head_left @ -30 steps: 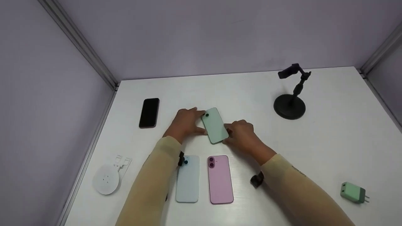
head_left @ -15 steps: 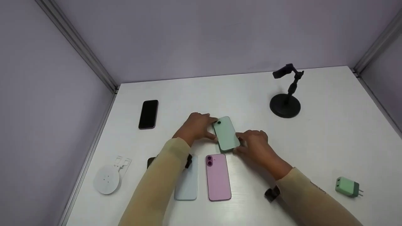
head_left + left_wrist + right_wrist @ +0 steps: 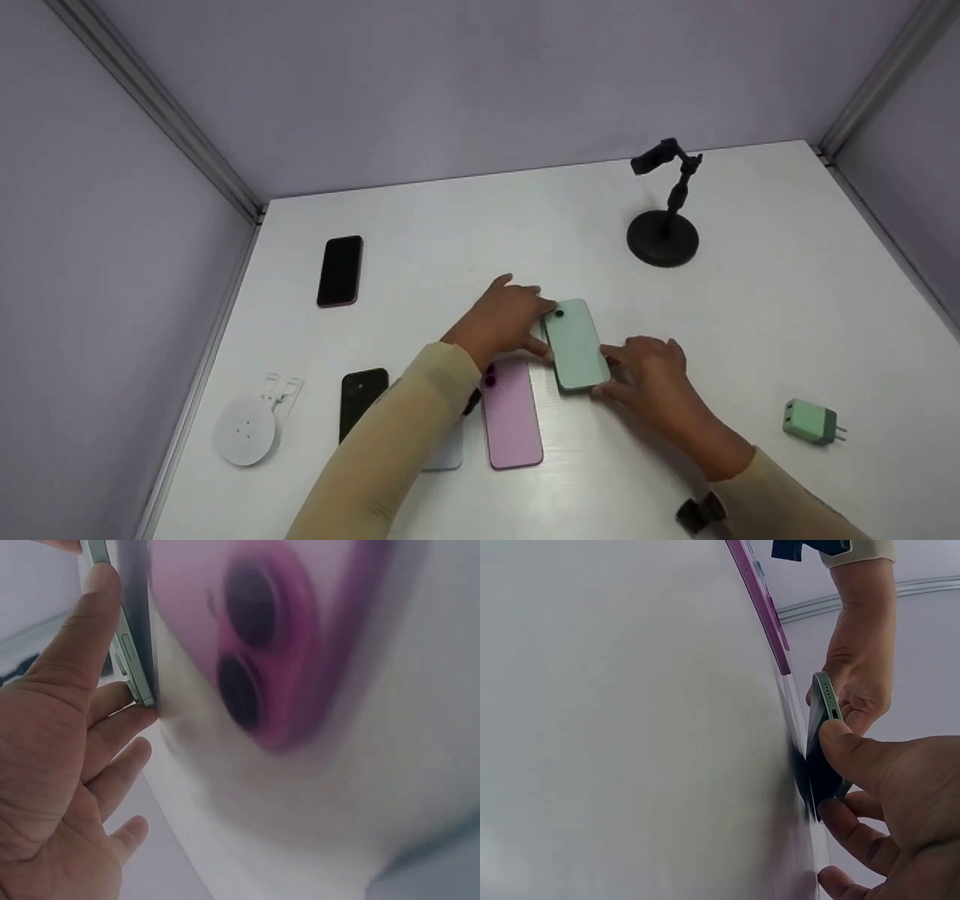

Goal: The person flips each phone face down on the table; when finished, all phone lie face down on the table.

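A mint-green phone (image 3: 576, 345) is held between both hands, back side up, just right of the pink phone. My left hand (image 3: 504, 319) pinches its left edge near the camera end, thumb and fingers on the side. At the lower right corner my right hand (image 3: 652, 379) grips it with thumb and fingers. In the right wrist view the phone (image 3: 825, 742) is tilted, its port end raised off the table. The pink phone (image 3: 512, 420) lies camera side up, its top partly behind the left wrist. My left sleeve covers most of a pale blue phone (image 3: 446, 454).
A black phone (image 3: 363, 397) lies partly under the left forearm. Another phone lies screen up (image 3: 340, 271) at the far left. A white round charger pad (image 3: 244, 431) sits at the left, a black stand (image 3: 664, 238) at the back right, a green plug adapter (image 3: 810, 421) at the right.
Both hands have carried the mint-green phone right and toward the person, to beside the pink phone. The left forearm now covers more of the pale blue phone and uncovers the black one.
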Demonstrator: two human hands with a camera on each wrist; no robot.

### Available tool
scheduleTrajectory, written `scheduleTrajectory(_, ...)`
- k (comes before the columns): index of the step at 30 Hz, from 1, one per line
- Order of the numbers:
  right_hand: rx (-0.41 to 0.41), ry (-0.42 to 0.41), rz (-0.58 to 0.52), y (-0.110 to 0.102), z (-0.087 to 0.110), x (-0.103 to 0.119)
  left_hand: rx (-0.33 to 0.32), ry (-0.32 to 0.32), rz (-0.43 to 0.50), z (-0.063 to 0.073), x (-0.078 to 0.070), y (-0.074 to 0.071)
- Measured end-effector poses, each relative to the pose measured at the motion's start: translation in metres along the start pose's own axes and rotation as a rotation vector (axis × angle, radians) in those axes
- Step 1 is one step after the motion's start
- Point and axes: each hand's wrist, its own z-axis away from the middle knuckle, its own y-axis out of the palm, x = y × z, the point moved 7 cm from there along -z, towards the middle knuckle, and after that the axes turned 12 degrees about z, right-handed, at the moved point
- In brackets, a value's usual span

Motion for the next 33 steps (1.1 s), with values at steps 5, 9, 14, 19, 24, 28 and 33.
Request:
scheduleTrajectory(5,0.027,0.040,-0.007,-0.003,0.024,-0.010,0.002,0.047,-0.022,0.007,-0.024,0.008)
scheduleTrajectory(9,0.066,0.077,-0.017,0.000,0.044,-0.015,-0.007,0.076,-0.043,0.016,-0.038,0.017)
scheduleTrajectory(14,0.083,0.108,-0.016,0.004,0.068,-0.015,-0.026,0.126,-0.075,0.028,-0.053,0.027)
scheduleTrajectory(19,0.072,0.113,-0.004,0.010,0.085,-0.011,-0.036,0.135,-0.078,0.040,-0.059,0.037)
scheduleTrajectory(24,0.038,0.104,-0.014,0.015,0.093,-0.007,-0.051,0.128,-0.072,0.048,-0.061,0.039)
scheduleTrajectory(28,0.014,0.105,-0.034,0.016,0.095,-0.007,-0.064,0.127,-0.092,0.051,-0.062,0.039)
scheduleTrajectory(33,0.027,0.112,-0.051,0.016,0.097,-0.007,-0.060,0.116,-0.117,0.051,-0.064,0.041)
